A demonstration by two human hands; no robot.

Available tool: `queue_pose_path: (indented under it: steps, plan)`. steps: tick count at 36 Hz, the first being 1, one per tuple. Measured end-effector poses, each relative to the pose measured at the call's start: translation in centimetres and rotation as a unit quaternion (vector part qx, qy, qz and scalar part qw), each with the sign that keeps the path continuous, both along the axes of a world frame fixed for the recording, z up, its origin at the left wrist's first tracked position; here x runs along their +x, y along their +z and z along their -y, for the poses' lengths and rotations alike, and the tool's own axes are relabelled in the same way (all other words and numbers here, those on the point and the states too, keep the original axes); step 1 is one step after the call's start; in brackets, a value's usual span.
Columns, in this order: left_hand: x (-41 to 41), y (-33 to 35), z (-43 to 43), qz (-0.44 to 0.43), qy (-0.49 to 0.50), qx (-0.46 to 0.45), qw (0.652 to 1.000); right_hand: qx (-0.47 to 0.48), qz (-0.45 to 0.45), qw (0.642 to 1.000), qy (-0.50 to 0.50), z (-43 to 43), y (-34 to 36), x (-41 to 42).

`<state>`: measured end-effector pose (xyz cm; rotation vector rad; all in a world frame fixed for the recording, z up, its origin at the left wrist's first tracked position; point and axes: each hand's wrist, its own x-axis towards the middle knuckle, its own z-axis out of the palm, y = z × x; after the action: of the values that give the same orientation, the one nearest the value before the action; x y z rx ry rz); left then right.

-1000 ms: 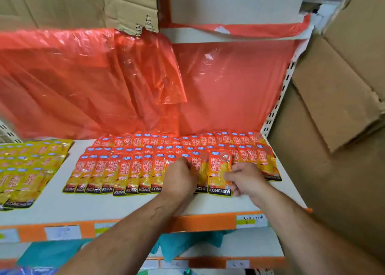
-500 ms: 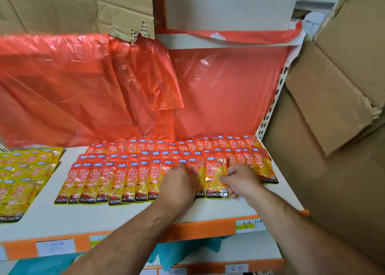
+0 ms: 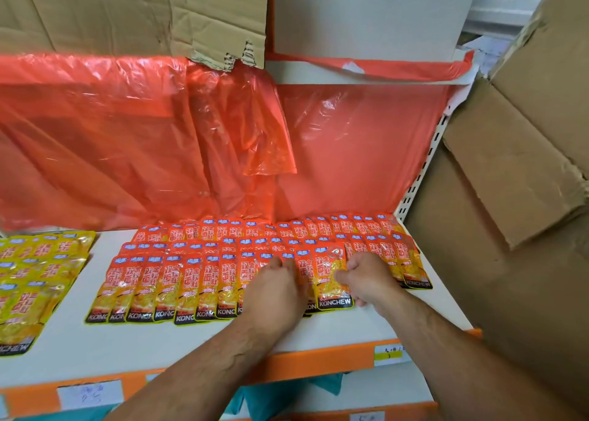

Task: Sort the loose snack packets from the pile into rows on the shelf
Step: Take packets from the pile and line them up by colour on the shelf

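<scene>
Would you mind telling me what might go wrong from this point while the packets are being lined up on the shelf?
1. The front row overlaps like shingles, so the left hand resting on it could nudge neighbouring packets askew.
2. The packet that the right hand pinches overlaps its neighbour. If it is released crooked, it might break the line or slip forward on the smooth shelf.
</scene>
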<state>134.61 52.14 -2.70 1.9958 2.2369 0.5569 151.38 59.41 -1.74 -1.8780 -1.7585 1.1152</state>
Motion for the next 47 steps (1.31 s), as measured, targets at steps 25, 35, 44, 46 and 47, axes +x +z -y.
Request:
queue_pose_path:
  steps: [25,35,44,46,47]
  plan:
    - [-3.9,-0.4,0.7,-0.063,-0.041,0.019,0.997,0.121,0.313,0.942,0.016,1.9,1.3,-3.0]
    - [-6.1,-0.6,1.6,-0.055,-0.081,0.005,0.995,0.159,0.355,0.921,-0.006,3.8,1.8,-4.6]
    - [-8.8,-0.6,3.0,-0.058,-0.088,-0.002,0.994,0.195,0.34,0.907,0.156,7.4,0.8,-7.8]
    - [-9.5,-0.5,4.0,-0.06,-0.082,-0.001,0.995,0.194,0.324,0.907,0.187,8.2,0.8,-9.0]
    - [-9.9,-0.4,4.6,-0.056,-0.076,0.001,0.996,0.195,0.316,0.907,0.201,8.6,0.9,-9.6]
